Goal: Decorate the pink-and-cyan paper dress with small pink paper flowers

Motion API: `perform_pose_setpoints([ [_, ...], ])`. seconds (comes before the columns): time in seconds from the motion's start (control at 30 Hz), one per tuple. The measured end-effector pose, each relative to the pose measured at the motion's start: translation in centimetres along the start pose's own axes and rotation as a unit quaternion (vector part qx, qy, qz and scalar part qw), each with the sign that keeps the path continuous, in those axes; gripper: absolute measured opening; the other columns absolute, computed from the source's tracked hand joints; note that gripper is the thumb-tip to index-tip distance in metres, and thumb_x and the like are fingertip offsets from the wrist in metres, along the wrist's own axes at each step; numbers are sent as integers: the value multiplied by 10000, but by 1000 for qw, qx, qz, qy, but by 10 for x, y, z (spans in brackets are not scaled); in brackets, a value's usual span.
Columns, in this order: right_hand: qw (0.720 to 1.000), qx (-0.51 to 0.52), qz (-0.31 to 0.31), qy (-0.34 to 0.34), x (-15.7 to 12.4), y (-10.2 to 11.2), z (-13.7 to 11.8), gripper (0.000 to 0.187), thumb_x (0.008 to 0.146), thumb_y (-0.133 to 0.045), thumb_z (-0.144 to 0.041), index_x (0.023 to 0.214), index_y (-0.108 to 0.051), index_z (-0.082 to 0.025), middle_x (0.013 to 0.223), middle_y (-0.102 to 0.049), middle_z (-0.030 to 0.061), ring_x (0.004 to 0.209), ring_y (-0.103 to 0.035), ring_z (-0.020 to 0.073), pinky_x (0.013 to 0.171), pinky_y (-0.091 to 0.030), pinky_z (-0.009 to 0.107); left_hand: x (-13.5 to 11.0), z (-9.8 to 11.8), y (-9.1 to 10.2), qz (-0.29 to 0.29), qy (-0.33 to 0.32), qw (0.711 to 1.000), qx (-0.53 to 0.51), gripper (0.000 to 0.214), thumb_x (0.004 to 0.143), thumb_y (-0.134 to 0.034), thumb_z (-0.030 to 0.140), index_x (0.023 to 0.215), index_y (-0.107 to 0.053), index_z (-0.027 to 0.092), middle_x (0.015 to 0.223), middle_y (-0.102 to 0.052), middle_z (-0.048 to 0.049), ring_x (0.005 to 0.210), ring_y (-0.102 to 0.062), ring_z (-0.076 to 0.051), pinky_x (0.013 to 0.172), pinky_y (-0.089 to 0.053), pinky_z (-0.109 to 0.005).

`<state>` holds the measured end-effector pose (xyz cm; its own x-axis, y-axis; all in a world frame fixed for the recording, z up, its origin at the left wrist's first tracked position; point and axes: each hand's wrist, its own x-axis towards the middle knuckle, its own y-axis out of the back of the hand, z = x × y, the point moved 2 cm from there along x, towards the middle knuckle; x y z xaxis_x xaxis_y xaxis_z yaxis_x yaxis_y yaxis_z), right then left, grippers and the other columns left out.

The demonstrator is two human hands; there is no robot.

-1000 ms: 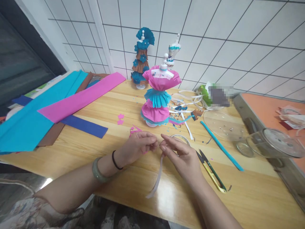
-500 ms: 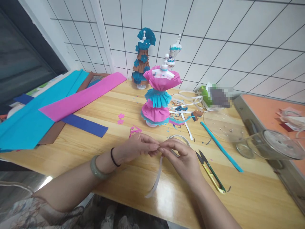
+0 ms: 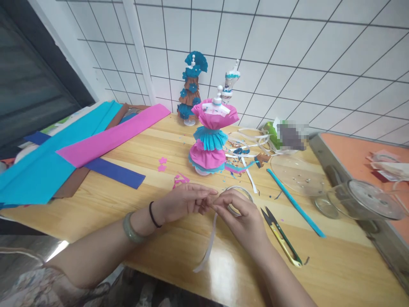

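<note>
My right hand (image 3: 243, 215) pinches a narrow white strip (image 3: 210, 245), whose loose end hangs over the near table edge. My left hand (image 3: 190, 200) meets it at the fingertips; the left thumb and index stretch forward while the other fingers curl in, and what they pinch is too small to make out. Partly behind my right hand lies a roll of tape (image 3: 240, 190). Beyond both hands stands a small white dress form (image 3: 217, 108) wearing a pink and blue crepe-paper dress (image 3: 209, 155). Thread snips (image 3: 281, 236) rest to the right of my right hand.
Crepe-paper sheets (image 3: 115, 138) are piled at left. Pink paper flowers (image 3: 162, 164) and scraps (image 3: 180, 180) lie mid-table. A blue-brown dressed form (image 3: 191, 91) stands behind. At right are a blue strip (image 3: 295, 202), a clear jar (image 3: 345, 200) and an orange-topped surface (image 3: 351, 149).
My left thumb and index have loosened and lifted slightly from the right fingertips. The strip still hangs from my right hand. The view has tilted up a little.
</note>
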<state>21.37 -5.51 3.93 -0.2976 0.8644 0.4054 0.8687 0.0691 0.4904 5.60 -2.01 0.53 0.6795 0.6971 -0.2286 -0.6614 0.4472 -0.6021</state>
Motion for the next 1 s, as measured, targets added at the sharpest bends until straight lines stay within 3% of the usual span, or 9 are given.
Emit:
perform_pose_setpoints([
  [0.07, 1000, 2, -8, 5, -1, -1, -1, 73, 815, -551, -199, 768, -605, -210, 747, -610, 38, 701, -569, 147, 635, -467, 276, 0, 0, 2, 16, -1, 1000, 25, 283, 752, -607, 287, 961, -654, 102, 714, -595, -50, 610, -531, -95, 570, -375, -213],
  [0.2, 1000, -13, -2, -1, -2, -2, 3, 78, 817, -548, -211, 773, -613, -206, 725, -601, 37, 677, -560, 145, 620, -466, 273, -1, -1, 1, 2, -20, 983, 183, 304, 785, -552, 379, 773, -651, 92, 631, -569, -39, 572, -496, -95, 543, -348, -214],
  [0.37, 999, -32, 9, -40, -1, -2, 8, 88, 800, -565, -227, 728, -609, -199, 685, -584, 27, 618, -537, 135, 575, -455, 257, -5, 5, -5, 17, -139, 897, 419, 352, 824, -471, 409, 704, -635, 121, 652, -526, -21, 643, -480, -109, 616, -370, -228],
  [0.43, 998, -32, 10, -57, -1, -3, 8, 94, 789, -577, -233, 707, -604, -196, 669, -577, 22, 603, -532, 131, 562, -450, 251, -7, 8, -8, 18, -168, 864, 475, 349, 837, -451, 393, 727, -647, 126, 654, -507, -16, 648, -471, -109, 628, -366, -228],
  [0.5, 997, -31, 7, -73, -1, -4, 9, 101, 783, -582, -234, 693, -596, -191, 666, -575, 20, 593, -528, 127, 558, -446, 249, -7, 8, -9, 15, -174, 850, 496, 354, 849, -433, 384, 757, -658, 127, 651, -498, -14, 645, -469, -107, 623, -364, -226],
  [0.7, 990, -50, 28, -130, -3, -5, 12, 96, 741, -627, -248, 723, -556, -186, 644, -575, 11, 557, -531, 128, 544, -449, 262, -5, 4, -5, 15, -168, 872, 459, 371, 843, -444, 402, 777, -674, 118, 685, -558, -37, 672, -506, -117, 635, -387, -228],
  [0.8, 996, -64, 39, -38, -3, -3, 9, 34, 780, -583, -214, 761, -596, -189, 708, -592, 37, 637, -564, 144, 585, -468, 269, -4, 4, -4, 12, -127, 918, 377, 395, 830, -454, 437, 761, -664, 109, 682, -583, -48, 657, -521, -115, 609, -392, -224],
  [0.87, 995, -80, 47, 24, -3, -2, 8, 91, 806, -549, -181, 832, -634, -199, 764, -600, 56, 696, -581, 151, 602, -477, 268, -3, 3, -4, 10, -83, 948, 307, 422, 826, -446, 463, 743, -653, 106, 672, -597, -53, 626, -528, -110, 576, -387, -219],
  [1.0, 987, -125, 66, 79, -5, -1, 8, 171, 804, -551, -139, 917, -663, -200, 773, -593, 61, 681, -577, 139, 572, -472, 256, -2, 3, -4, 21, -39, 968, 247, 427, 825, -449, 464, 709, -639, 100, 666, -613, -52, 590, -534, -97, 547, -373, -208],
])
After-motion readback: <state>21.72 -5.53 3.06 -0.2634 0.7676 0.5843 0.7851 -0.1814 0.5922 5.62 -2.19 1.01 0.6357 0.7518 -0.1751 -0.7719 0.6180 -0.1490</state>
